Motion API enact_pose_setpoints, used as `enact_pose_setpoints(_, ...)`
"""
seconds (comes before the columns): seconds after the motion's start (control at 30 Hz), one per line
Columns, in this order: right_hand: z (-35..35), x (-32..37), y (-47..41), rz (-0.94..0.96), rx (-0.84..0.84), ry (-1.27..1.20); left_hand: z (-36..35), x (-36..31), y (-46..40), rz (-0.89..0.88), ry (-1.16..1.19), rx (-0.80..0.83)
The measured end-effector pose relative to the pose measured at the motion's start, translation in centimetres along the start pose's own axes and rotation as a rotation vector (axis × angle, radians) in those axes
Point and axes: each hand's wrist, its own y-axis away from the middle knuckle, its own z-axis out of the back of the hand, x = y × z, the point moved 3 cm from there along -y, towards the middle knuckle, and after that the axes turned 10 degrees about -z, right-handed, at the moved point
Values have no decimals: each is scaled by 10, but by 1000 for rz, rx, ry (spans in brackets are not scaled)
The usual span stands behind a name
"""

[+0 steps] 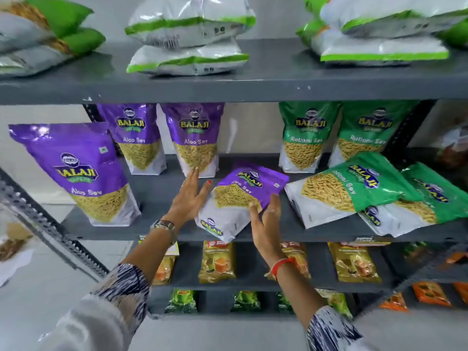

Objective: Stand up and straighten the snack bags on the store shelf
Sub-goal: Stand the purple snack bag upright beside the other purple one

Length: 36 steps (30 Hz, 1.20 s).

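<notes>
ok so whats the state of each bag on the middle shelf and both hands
front left purple bag: upright
two back purple bags: upright
tilted purple bag: leaning over, held between both hands
two back green bags: upright
two front green bags: fallen, overlapping
left hand: open, flat against the tilted bag's left edge
right hand: open, fingers on the tilted bag's lower right

Bare shelf (pixel 162 198) gap between upright purple bags (pixel 83 171), fallen bag (pixel 240 198).
</notes>
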Motion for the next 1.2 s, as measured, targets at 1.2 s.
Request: enact_pose_setpoints(1.2,63,22,50,-265,66,-577,18,-65,99,337,826,-597)
